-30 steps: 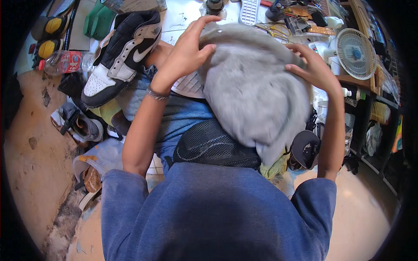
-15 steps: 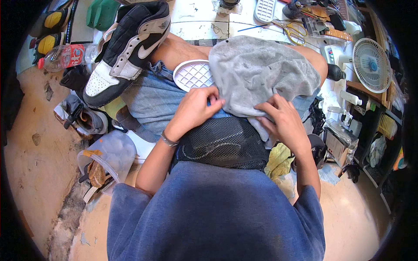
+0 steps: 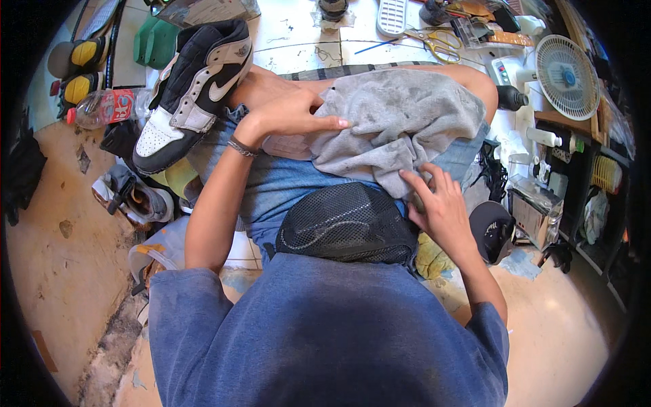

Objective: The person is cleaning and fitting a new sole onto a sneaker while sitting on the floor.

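1. The left hand is at the left edge of a grey cloth, thumb stretched to the right across it. Its other fingers are mostly hidden, so I cannot tell how firmly it grips.
2. The right hand is at the cloth's near edge, fingers loosely bent and the index fingertip touching the fabric. I cannot tell whether it pinches the hem.
3. The grey cloth, wrinkled and dark-spotted, lies spread over the lap, mostly right of the left hand.
4. Just below the left hand, a pale sole shows in part, its right end meeting the cloth.
5. Beneath are blue denim shorts. Nearer, against the person's blue shirt, sits a black mesh bag.
6. To the left stands a black and white high-top shoe, toe pointing near. Farther left lies a clear bottle with a red label.
7. At the far side are yellow-handled scissors, a blue stick and a white sole.
8. To the far right is a white fan; near right, a dark cap.
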`<act>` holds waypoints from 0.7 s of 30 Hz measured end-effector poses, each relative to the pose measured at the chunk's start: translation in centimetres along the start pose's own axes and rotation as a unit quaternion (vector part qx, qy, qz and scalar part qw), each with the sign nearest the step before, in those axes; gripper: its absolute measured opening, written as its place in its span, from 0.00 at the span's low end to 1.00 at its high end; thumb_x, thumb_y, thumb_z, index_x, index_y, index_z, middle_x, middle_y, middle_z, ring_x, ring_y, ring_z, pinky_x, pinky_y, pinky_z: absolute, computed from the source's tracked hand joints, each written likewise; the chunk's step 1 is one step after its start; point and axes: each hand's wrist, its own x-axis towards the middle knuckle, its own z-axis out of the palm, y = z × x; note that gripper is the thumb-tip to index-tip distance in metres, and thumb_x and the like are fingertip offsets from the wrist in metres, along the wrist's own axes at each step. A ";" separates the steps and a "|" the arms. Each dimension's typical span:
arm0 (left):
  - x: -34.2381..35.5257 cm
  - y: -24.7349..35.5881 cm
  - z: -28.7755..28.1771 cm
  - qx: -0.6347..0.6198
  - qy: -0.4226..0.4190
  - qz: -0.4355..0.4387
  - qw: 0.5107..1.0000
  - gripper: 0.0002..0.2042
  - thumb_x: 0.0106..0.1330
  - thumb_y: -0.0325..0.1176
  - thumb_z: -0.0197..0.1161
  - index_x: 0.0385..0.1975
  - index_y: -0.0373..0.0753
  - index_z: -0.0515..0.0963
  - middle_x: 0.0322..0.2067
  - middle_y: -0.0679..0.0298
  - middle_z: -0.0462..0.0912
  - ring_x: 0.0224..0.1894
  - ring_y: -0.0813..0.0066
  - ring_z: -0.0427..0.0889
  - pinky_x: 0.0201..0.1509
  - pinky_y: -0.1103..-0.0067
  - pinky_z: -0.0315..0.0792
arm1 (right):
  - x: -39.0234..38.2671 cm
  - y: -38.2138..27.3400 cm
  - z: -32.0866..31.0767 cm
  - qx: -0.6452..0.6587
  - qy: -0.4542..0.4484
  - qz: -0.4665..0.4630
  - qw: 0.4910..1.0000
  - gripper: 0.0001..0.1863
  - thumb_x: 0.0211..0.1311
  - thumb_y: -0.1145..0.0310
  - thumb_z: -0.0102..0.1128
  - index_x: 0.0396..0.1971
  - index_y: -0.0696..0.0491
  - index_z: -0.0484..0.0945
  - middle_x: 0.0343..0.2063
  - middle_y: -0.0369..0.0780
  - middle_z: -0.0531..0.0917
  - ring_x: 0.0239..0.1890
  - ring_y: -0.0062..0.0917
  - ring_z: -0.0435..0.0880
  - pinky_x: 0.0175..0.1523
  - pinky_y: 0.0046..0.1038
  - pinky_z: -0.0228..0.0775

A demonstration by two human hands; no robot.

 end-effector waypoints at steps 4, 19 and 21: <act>1.1 -2.3 2.1 -0.160 0.035 0.125 0.979 0.26 0.72 0.52 0.58 0.48 0.30 0.78 0.36 0.54 0.84 0.39 0.67 0.80 0.44 0.72 0.73 | 0.5 1.7 1.1 0.028 0.025 -0.049 0.998 0.23 0.49 0.76 0.64 0.49 0.47 0.79 0.45 0.40 0.78 0.46 0.35 0.77 0.48 0.35 0.69; 2.8 17.7 0.6 -0.518 0.132 0.286 0.795 0.24 0.76 0.37 0.55 0.64 0.29 0.62 0.58 0.59 0.74 0.59 0.75 0.70 0.65 0.76 0.64 | -9.7 13.5 -19.1 -0.060 0.439 0.006 0.897 0.08 0.53 0.80 0.49 0.30 0.60 0.78 0.61 0.50 0.72 0.62 0.38 0.74 0.69 0.40 0.59; 4.0 19.2 3.8 -0.554 0.160 0.271 0.771 0.26 0.76 0.36 0.56 0.67 0.29 0.57 0.61 0.57 0.71 0.62 0.72 0.69 0.67 0.76 0.62 | -13.2 13.8 -17.6 0.069 0.413 0.071 0.905 0.08 0.51 0.79 0.48 0.28 0.59 0.77 0.64 0.50 0.70 0.64 0.40 0.73 0.70 0.43 0.58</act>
